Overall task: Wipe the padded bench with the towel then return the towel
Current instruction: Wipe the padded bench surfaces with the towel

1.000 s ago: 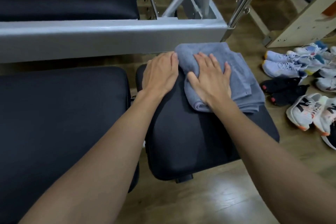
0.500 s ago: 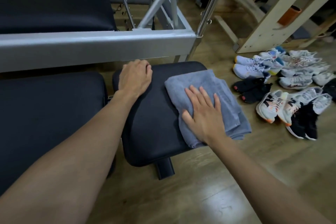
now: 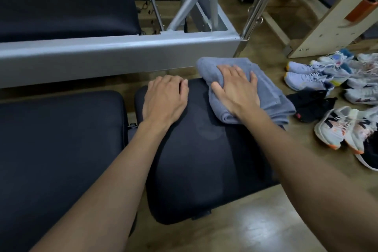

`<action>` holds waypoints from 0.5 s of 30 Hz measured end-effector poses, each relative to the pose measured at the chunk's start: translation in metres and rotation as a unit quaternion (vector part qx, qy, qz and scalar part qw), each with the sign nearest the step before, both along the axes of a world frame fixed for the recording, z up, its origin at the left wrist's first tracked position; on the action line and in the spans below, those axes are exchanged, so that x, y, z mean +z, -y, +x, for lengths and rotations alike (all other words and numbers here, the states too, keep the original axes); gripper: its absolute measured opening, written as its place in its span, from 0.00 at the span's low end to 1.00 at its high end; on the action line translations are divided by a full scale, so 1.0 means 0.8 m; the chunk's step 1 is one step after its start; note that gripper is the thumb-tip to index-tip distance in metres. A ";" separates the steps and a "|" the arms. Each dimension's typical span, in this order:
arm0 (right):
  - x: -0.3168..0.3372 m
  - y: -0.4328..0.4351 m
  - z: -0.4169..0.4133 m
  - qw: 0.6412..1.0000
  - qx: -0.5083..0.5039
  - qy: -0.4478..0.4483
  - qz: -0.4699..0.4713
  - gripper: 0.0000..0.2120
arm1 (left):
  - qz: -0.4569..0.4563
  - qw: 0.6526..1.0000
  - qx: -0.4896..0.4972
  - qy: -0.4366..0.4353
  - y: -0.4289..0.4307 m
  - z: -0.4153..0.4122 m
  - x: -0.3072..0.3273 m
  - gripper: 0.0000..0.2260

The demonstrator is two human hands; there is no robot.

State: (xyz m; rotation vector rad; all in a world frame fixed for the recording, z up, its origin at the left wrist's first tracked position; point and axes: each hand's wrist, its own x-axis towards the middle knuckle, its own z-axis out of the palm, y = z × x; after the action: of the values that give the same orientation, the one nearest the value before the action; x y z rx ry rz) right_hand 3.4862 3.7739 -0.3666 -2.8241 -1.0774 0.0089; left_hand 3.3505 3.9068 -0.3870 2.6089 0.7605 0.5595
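The black padded bench fills the middle of the view, its short seat pad set beside a longer black pad on the left. A folded grey-blue towel lies on the seat pad's far right corner and hangs over its edge. My right hand presses flat on the towel with fingers spread. My left hand rests on the pad's far left corner, fingers loosely bent over the far edge, holding nothing.
A grey metal frame rail runs across just beyond the bench, with a black pad behind it. Several sports shoes lie on the wooden floor at the right. A wooden rack stands at the back right.
My right hand slid the towel from the pad's near right part up to its far right corner. My left hand stayed on the far left corner.
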 end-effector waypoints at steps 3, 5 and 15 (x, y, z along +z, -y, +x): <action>0.002 -0.009 0.009 1.000 0.009 -0.004 0.010 0.26 | 0.012 1.000 -0.005 -0.011 0.000 -0.001 0.003 0.20; 0.003 0.013 -0.001 1.000 0.011 -0.007 0.017 0.28 | 0.001 1.000 -0.009 -0.006 0.004 -0.004 0.007 0.20; 0.007 0.181 -0.118 1.000 -0.012 -0.017 0.008 0.38 | -0.009 0.999 -0.047 0.009 0.018 -0.019 0.019 0.19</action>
State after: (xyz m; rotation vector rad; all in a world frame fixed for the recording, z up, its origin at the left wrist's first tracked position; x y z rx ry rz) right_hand 3.3917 3.6289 -0.3607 -2.8121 -1.0308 0.0463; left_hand 3.3349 3.8920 -0.3717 2.6030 0.6307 0.5460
